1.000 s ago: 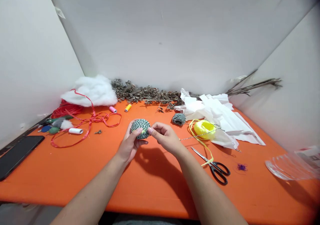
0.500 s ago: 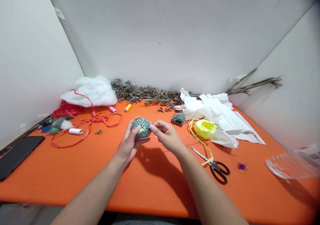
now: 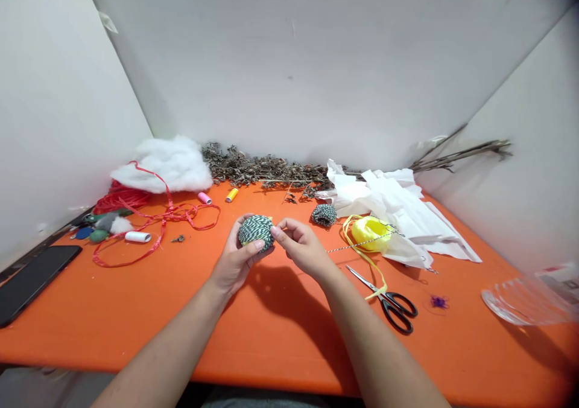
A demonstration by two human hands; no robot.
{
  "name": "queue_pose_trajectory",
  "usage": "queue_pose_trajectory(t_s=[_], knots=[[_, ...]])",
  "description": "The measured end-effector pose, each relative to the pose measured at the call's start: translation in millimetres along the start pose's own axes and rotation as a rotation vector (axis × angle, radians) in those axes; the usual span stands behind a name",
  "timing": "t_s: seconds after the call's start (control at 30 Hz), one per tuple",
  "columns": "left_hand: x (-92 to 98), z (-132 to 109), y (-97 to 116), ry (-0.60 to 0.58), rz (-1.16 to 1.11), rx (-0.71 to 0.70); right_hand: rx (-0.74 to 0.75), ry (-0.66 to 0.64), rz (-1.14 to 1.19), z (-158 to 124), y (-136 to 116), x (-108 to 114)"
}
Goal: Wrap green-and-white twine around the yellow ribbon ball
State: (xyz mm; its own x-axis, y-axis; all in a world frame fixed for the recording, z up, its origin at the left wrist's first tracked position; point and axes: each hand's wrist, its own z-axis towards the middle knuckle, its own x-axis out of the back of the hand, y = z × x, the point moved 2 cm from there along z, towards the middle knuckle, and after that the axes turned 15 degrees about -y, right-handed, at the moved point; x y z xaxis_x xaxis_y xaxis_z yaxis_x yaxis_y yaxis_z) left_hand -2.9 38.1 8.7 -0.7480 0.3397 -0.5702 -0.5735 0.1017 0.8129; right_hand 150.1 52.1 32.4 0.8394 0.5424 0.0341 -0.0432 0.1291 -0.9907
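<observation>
My left hand (image 3: 235,257) is closed around a ball of green-and-white twine (image 3: 256,230), held just above the orange table (image 3: 136,311). My right hand (image 3: 301,248) is beside it with fingers pinched on the twine strand at the ball's right side. A loose length of the same twine (image 3: 357,243) runs right from my right hand toward a yellow ribbon roll (image 3: 368,232). A smaller green-and-white twine ball (image 3: 324,215) lies just behind my right hand.
Black scissors (image 3: 391,302) lie right of my forearm. White paper sheets (image 3: 398,212), dried twigs (image 3: 266,169), white stuffing (image 3: 165,163), red ribbon (image 3: 154,218), thread spools (image 3: 137,236), a phone (image 3: 29,281) and a clear plastic dish (image 3: 525,299) ring the table. White walls enclose it.
My left hand has turned the twine ball slightly and lifted it a little. My right hand's pinch has stayed at the ball's side.
</observation>
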Motion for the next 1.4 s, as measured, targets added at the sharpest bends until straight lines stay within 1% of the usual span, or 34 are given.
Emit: queue_pose_trajectory(t_s=[0.13,0.3,0.43,0.73,0.9,1.17,1.4], knots=[[1.2,1,-1,0.010,-0.007,-0.012,-0.003,-0.010,0.008,1,2,0],[3.4,2,-5,-0.006,0.003,-0.004,0.008,-0.021,0.022,2,3,-4],[5.3,3,-6,0.011,0.014,-0.019,0.011,-0.023,0.032,2,4,-6],[4.4,1,-2,0.005,0.004,0.010,0.018,-0.041,0.051,2,1,-8],[4.4,3,-2,0.026,-0.031,0.043,0.016,-0.078,0.050,0,-5,-6],[3.2,-1,0,-0.021,-0.101,0.094,0.049,-0.164,0.056,-8,-14,-1],[5.9,-1,1,-0.011,-0.170,0.111,0.052,-0.163,0.049,-10,-14,5]])
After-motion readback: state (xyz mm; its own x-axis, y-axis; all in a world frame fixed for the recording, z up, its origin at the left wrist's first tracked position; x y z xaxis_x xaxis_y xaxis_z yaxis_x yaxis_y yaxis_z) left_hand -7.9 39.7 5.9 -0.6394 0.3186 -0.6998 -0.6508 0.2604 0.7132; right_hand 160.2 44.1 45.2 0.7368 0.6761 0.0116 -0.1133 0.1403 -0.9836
